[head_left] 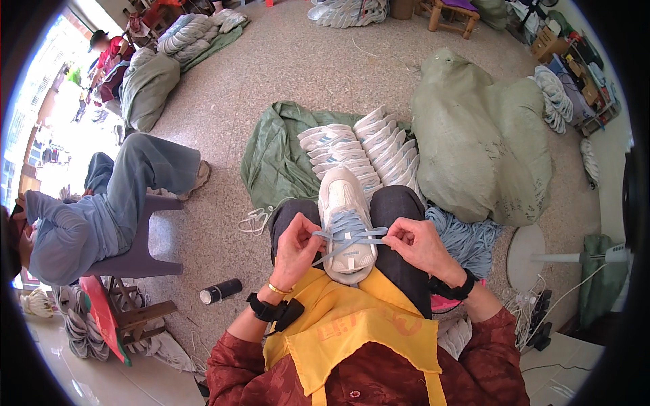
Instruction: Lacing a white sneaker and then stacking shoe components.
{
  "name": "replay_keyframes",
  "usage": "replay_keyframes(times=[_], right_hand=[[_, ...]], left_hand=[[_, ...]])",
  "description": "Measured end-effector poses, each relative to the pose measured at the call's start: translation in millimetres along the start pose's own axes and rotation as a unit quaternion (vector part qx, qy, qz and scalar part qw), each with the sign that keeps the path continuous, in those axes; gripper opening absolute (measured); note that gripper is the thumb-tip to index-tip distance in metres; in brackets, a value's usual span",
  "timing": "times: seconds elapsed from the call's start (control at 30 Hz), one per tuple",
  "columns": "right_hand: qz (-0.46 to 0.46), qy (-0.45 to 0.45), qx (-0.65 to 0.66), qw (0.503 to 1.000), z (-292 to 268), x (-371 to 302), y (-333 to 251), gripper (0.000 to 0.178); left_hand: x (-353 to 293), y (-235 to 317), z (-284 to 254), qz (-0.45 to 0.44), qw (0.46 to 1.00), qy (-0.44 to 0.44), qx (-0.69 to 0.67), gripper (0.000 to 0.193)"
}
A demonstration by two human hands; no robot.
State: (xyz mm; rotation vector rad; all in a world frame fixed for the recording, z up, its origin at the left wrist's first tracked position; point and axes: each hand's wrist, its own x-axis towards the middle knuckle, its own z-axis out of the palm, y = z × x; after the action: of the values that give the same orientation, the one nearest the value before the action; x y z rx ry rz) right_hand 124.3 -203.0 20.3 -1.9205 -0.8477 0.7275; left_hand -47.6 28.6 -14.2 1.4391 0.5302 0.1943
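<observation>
A white sneaker [343, 193] rests between my knees, its toe pointing away from me. Light blue shoelaces [350, 229] run through its eyelets and cross over the tongue. My left hand [298, 249] pinches one lace end beside the shoe's left edge. On the other side, my right hand [414, 241] pinches the other lace end, with the lace drawn out sideways between both hands. A yellow apron [318, 301] covers my lap, just below the shoe's heel.
Rows of white shoe uppers [338, 152] lie ahead on a green sheet [274, 159]. Large stuffed sacks [481, 135] and a bundle of blue laces [464, 233] are to the right. At left, a person sits on a purple stool [159, 233]; a black bottle [221, 291] lies nearby.
</observation>
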Motion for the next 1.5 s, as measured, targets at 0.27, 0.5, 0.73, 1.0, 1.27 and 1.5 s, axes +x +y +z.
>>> replay_keyframes(times=[0.27,0.5,0.73,1.0,1.27,1.5], right_hand=[[-0.003,0.009,-0.011,1.000,1.3,1.1,0.8,0.016],[0.001,0.004,-0.014,1.000,0.4,-0.2,-3.4,0.016],[-0.005,0.007,-0.015,1.000,-0.6,0.2,-2.8,0.016],[0.021,0.023,0.022,0.999,-2.3,-0.2,1.2,0.016],[-0.024,0.042,-0.007,0.999,8.3,0.6,0.9,0.018],[-0.029,0.068,-0.041,0.996,13.2,4.4,-4.6,0.026]], left_hand=[[-0.1,-0.2,0.4,-0.001,0.999,0.017,0.035,0.010],[5.8,-5.7,-0.2,0.027,0.979,0.059,0.192,0.015],[8.3,9.2,2.2,-0.033,0.998,0.024,0.049,0.019],[7.9,-1.9,-0.4,0.018,0.999,-0.008,0.047,0.021],[2.5,9.1,-11.6,0.035,0.991,-0.035,0.122,0.022],[-24.4,11.2,-2.2,0.035,0.990,0.031,0.130,0.027]])
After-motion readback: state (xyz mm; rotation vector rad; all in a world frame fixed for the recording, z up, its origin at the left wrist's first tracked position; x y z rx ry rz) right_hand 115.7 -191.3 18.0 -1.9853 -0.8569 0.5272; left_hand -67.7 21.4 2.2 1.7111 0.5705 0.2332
